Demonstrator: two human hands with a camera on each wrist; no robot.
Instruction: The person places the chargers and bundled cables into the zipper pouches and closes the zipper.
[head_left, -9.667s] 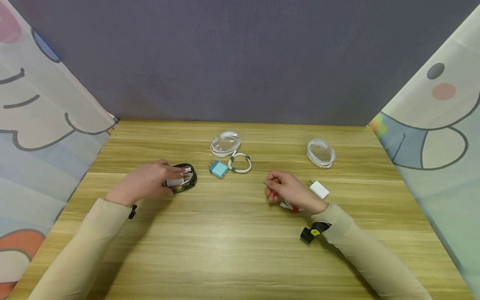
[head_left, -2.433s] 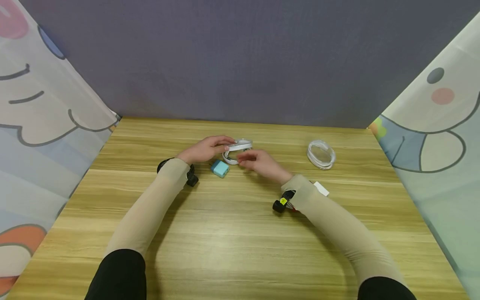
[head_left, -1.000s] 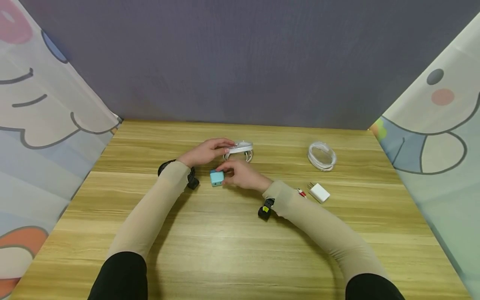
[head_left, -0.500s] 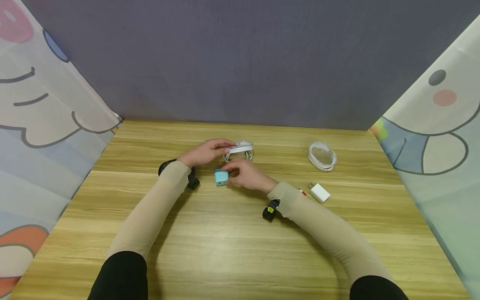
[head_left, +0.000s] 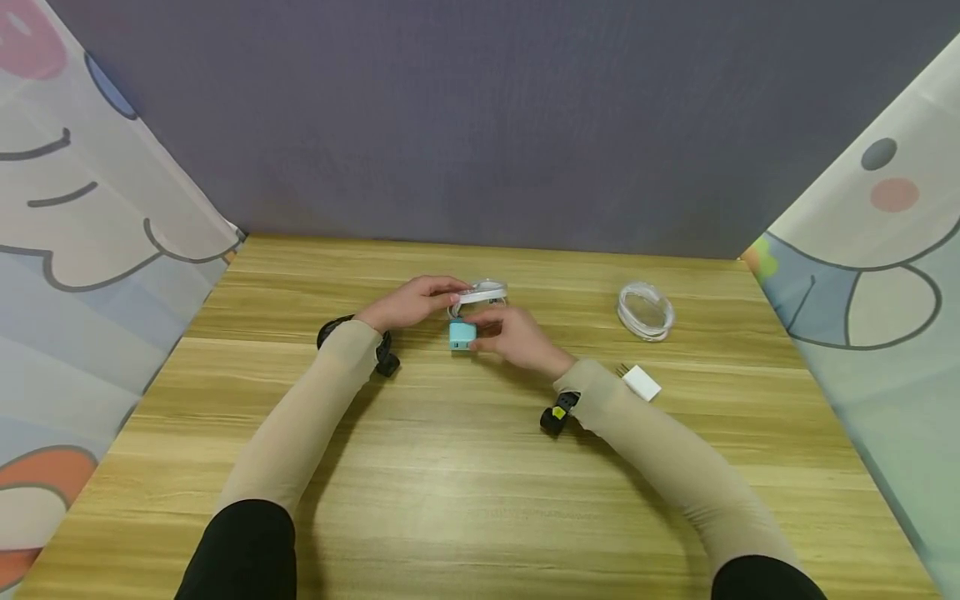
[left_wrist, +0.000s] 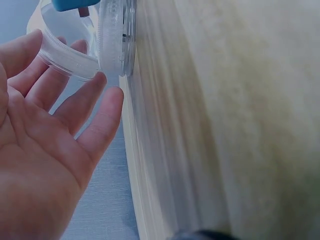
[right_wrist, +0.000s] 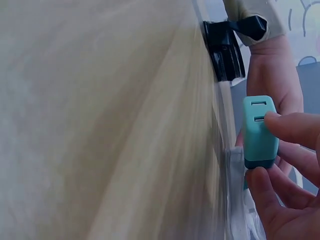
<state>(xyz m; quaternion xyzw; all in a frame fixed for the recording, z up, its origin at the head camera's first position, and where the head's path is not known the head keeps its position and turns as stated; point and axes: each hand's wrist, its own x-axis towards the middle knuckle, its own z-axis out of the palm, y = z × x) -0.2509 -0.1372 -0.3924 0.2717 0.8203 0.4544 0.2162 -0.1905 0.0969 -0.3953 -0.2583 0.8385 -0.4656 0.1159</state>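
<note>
My left hand [head_left: 411, 303] holds a white cable coil in clear plastic [head_left: 486, 295] between thumb and fingers, tilted above the table's back part. In the left wrist view, a second clear, round package [left_wrist: 116, 37] stands on edge against the tabletop beside the held one. My right hand [head_left: 519, 340] pinches a light-blue wall charger [head_left: 461, 335] just in front of the coils. Its two USB ports face outward in the right wrist view, with the thumb and fingertips [right_wrist: 260, 176] on its sides. The charger's prongs cannot be seen clearly.
A white wall charger [head_left: 642, 383] lies right of my right forearm, prongs pointing left. Behind it lies another plastic-wrapped white cable coil [head_left: 651, 335]. A grey panel [head_left: 480, 125] rises at the table's back edge.
My left hand has left the black-rimmed case, no longer in view, for the coil. My right hand has taken the blue charger and moved it right and back. My sleeve now covers the red-tied cable.
</note>
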